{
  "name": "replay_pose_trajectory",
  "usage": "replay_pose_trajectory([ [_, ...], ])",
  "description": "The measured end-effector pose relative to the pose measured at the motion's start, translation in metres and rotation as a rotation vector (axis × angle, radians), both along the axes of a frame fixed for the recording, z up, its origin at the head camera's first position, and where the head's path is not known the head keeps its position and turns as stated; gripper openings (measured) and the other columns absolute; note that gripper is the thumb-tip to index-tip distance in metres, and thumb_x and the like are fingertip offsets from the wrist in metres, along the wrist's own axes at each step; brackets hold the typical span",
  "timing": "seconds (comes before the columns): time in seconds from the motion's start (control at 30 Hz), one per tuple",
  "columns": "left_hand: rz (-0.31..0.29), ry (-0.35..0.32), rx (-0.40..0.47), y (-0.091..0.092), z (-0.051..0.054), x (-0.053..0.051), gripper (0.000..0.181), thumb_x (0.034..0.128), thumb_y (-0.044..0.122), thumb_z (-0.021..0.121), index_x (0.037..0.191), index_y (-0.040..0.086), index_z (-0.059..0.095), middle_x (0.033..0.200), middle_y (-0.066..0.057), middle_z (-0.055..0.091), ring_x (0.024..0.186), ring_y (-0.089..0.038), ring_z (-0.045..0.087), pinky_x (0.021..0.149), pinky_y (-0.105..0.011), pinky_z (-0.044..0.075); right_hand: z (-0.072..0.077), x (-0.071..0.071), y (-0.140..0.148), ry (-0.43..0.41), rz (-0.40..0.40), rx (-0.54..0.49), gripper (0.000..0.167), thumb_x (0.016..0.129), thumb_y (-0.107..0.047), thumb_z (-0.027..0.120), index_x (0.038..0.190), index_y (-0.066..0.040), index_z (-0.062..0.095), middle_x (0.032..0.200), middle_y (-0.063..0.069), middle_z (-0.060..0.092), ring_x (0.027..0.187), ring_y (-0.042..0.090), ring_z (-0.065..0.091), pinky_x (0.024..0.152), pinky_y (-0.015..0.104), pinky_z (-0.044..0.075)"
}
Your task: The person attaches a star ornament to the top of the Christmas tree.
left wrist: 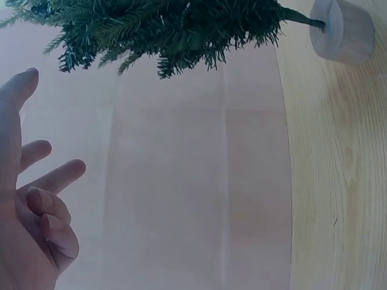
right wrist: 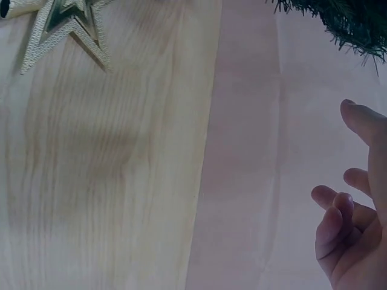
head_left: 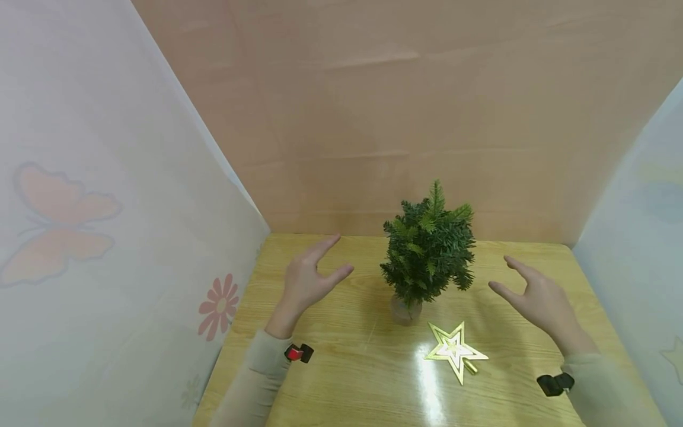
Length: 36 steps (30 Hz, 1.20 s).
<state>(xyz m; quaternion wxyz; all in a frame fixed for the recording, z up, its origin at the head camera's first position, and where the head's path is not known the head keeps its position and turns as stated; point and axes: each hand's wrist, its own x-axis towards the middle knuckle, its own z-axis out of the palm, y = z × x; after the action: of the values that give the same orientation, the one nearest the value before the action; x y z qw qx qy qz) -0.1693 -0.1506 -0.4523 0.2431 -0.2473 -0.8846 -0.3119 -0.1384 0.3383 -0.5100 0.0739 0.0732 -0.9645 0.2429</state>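
Note:
A small artificial Christmas tree (head_left: 429,246) stands upright on its round pale base (head_left: 405,311) in the head view. In front of it a gold star tree topper (head_left: 452,351) lies on the table, its short tube pointing toward the lower right. My left hand (head_left: 311,279) hovers left of the tree, thumb and index finger spread, holding nothing. On the other side my right hand (head_left: 541,299) is raised likewise, apart from the tree and the star. Both wrist views show the outer fingers loosely bent, with tree branches (left wrist: 169,30) and part of the star (right wrist: 66,30) beyond.
The wooden table (head_left: 331,379) meets a tan backdrop (head_left: 347,148) behind the tree. A white panel (head_left: 133,237) with a butterfly and flowers walls off the left, and another pale panel (head_left: 640,237) stands at the right.

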Motion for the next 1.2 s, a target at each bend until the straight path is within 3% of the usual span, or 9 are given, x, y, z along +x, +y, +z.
replay_pose_trajectory([
  [0.1,-0.025,0.016,0.014,0.003,0.001,0.001,0.072,0.0928,0.067,0.066,0.148,0.021,0.061,0.142,0.003,0.064,0.123,-0.022,0.066,0.079,-0.038,0.061,-0.005,0.004,-0.002,-0.027,0.012,-0.007,0.083,0.097,-0.051,0.071,0.159,-0.005,0.041,0.144,0.029,0.055,0.042,0.015,0.031,0.062,0.045,0.044],
  [0.2,-0.050,0.028,0.019,0.007,0.002,0.002,0.072,0.0937,0.067,0.065,0.148,0.019,0.061,0.141,0.001,0.065,0.123,-0.022,0.066,0.080,-0.039,0.060,-0.012,0.009,-0.004,-0.045,0.027,-0.016,0.083,0.097,-0.052,0.072,0.157,-0.003,0.044,0.144,0.029,0.055,0.056,0.030,0.056,0.073,0.058,0.050],
  [0.27,-0.061,0.028,0.024,0.009,0.002,0.003,0.072,0.0936,0.065,0.066,0.148,0.019,0.061,0.141,0.001,0.065,0.123,-0.022,0.066,0.079,-0.039,0.061,-0.017,0.011,-0.005,-0.064,0.038,-0.023,0.083,0.096,-0.053,0.071,0.156,-0.002,0.045,0.144,0.029,0.055,0.081,0.045,0.066,0.080,0.066,0.048],
  [0.33,-0.072,0.030,0.030,0.011,0.002,0.003,0.071,0.0935,0.064,0.067,0.148,0.019,0.061,0.141,0.000,0.065,0.123,-0.022,0.066,0.080,-0.039,0.061,-0.022,0.014,-0.006,-0.080,0.047,-0.028,0.083,0.096,-0.053,0.072,0.155,-0.001,0.046,0.144,0.029,0.055,0.102,0.051,0.065,0.085,0.071,0.045],
  [0.53,-0.102,0.017,0.043,0.019,0.002,0.003,0.073,0.0946,0.068,0.063,0.148,0.019,0.061,0.141,0.002,0.065,0.124,-0.019,0.065,0.094,-0.040,0.057,-0.034,0.024,-0.011,-0.133,0.072,-0.039,0.082,0.096,-0.053,0.071,0.153,0.001,0.047,0.139,0.028,0.059,0.084,0.038,0.068,0.085,0.070,0.047],
  [0.7,-0.126,0.035,0.055,0.027,0.004,0.002,0.072,0.0957,0.068,0.061,0.147,0.018,0.062,0.140,0.000,0.066,0.124,-0.019,0.066,0.093,-0.039,0.057,-0.048,0.031,-0.013,-0.138,0.084,-0.051,0.078,0.096,-0.051,0.073,0.150,0.001,0.051,0.135,0.026,0.062,0.108,0.051,0.065,0.086,0.071,0.048],
  [0.97,-0.173,0.075,0.048,0.039,0.004,0.002,0.067,0.0909,0.052,0.077,0.146,0.016,0.063,0.139,-0.001,0.066,0.124,-0.019,0.066,0.100,-0.035,0.054,-0.061,0.045,-0.022,-0.184,0.080,-0.101,0.074,0.096,-0.051,0.073,0.148,-0.001,0.054,0.132,0.023,0.065,0.098,0.044,0.068,0.086,0.070,0.049],
  [1.1,-0.184,0.061,0.045,0.043,0.004,0.003,0.068,0.0908,0.052,0.077,0.146,0.016,0.062,0.140,-0.001,0.066,0.124,-0.019,0.065,0.100,-0.035,0.054,-0.068,0.052,-0.027,-0.198,0.083,-0.119,0.072,0.096,-0.050,0.073,0.147,-0.002,0.056,0.131,0.022,0.066,0.109,0.048,0.066,0.086,0.070,0.049],
  [1.2,-0.190,0.055,0.058,0.046,0.004,0.003,0.068,0.0896,0.049,0.080,0.146,0.017,0.062,0.139,-0.001,0.066,0.123,-0.019,0.066,0.098,-0.035,0.055,-0.075,0.056,-0.029,-0.206,0.087,-0.124,0.071,0.095,-0.050,0.074,0.145,-0.002,0.057,0.129,0.021,0.066,0.106,0.046,0.067,0.084,0.068,0.051],
])
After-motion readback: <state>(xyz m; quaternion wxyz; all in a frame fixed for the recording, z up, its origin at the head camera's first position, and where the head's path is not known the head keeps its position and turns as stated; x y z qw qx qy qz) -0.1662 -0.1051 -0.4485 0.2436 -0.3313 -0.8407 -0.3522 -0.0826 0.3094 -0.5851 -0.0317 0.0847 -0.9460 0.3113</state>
